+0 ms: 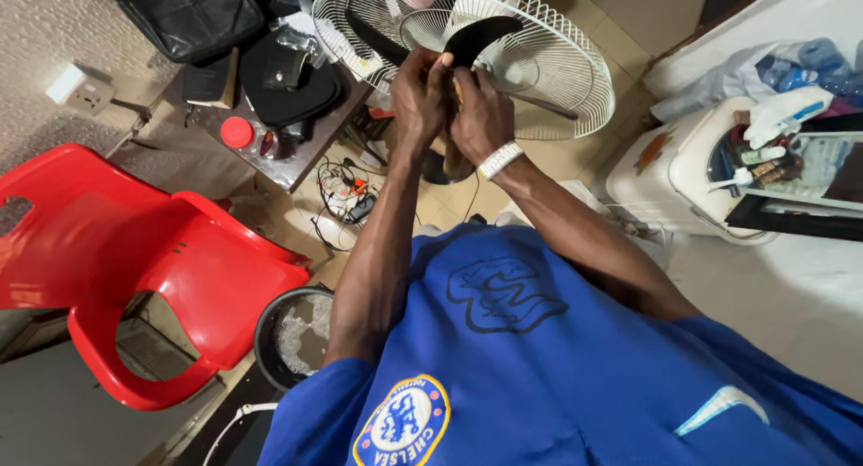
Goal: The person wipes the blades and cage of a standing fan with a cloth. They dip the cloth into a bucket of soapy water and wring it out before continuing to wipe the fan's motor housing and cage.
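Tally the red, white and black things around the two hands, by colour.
Red: 2, the plastic chair and the round lid.
White: 3, the fan guard, the wristband on the right hand, the wall socket.
Black: 3, the fan blade that the left hand touches, the bag, the bucket.
Total: 8.

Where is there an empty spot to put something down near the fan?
The red chair seat is bare. So is the pale floor below the white cooler box. The small table, left of both hands at the fan, is crowded with bags and a red lid, and cables clutter the tiles beneath it.
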